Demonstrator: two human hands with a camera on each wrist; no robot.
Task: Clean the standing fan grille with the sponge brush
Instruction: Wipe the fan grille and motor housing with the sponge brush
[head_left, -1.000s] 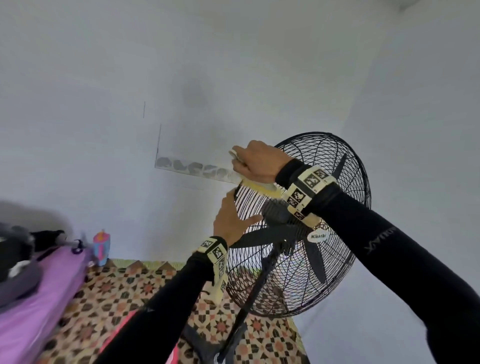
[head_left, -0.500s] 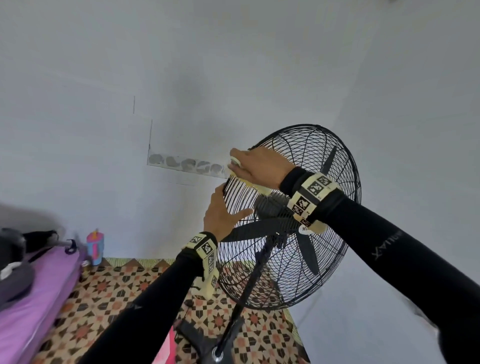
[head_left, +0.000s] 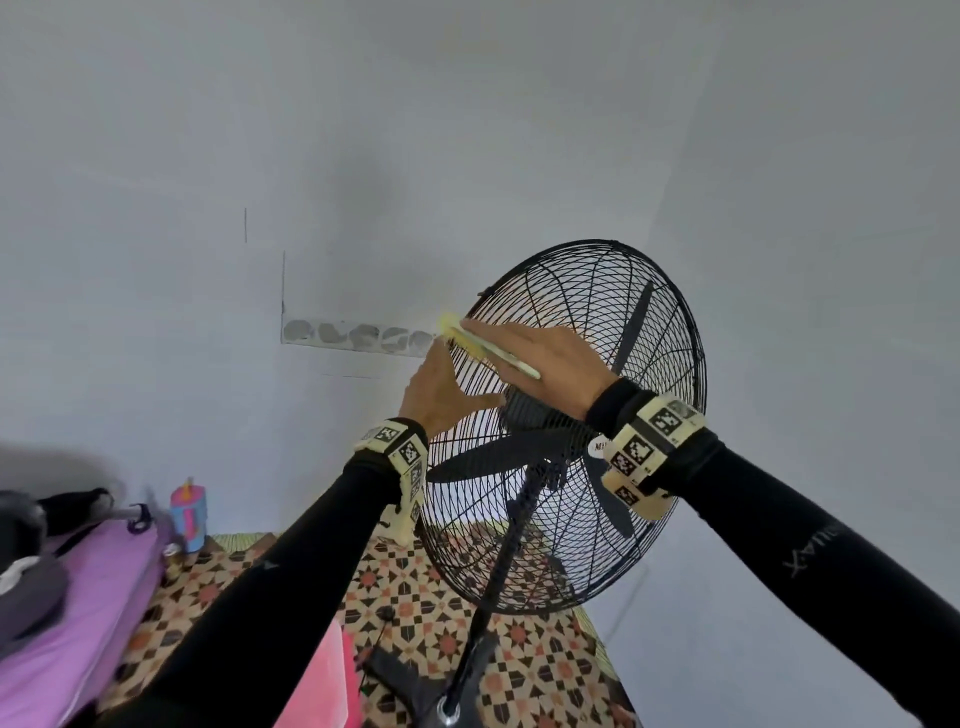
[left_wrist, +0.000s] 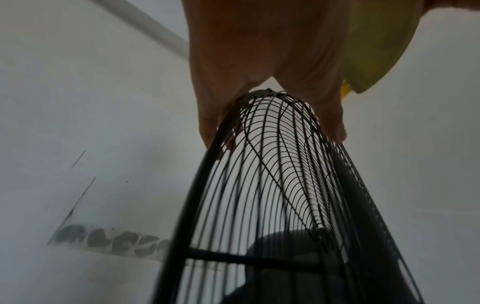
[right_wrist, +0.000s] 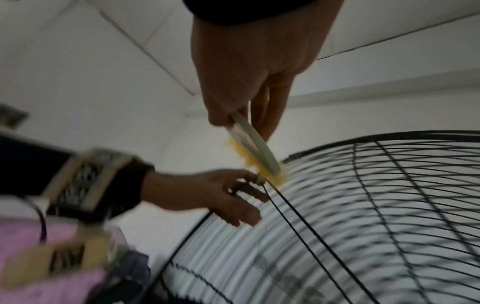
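Note:
A black standing fan with a round wire grille (head_left: 582, 415) stands near the room corner, tilted back. My left hand (head_left: 441, 389) grips the grille's upper left rim (left_wrist: 259, 94), thumb on one side and fingers on the other (right_wrist: 233, 197). My right hand (head_left: 540, 364) holds a pale green sponge brush (head_left: 493, 353) with a yellow sponge tip (right_wrist: 270, 174). The tip touches the rim right beside my left fingers. The brush handle (right_wrist: 249, 133) is pinched between thumb and fingers. Black blades (head_left: 488, 457) show behind the wires.
The fan pole (head_left: 493, 587) runs down to a patterned floor mat (head_left: 415, 597). A pink-covered bed (head_left: 67, 623) with dark items lies at the left, and a blue and pink bottle (head_left: 188, 514) stands against the wall. White walls close in behind and right of the fan.
The right hand has slid the brush up and left along the grille to the rim. The left hand shifted up the rim with it. The head view moved slightly.

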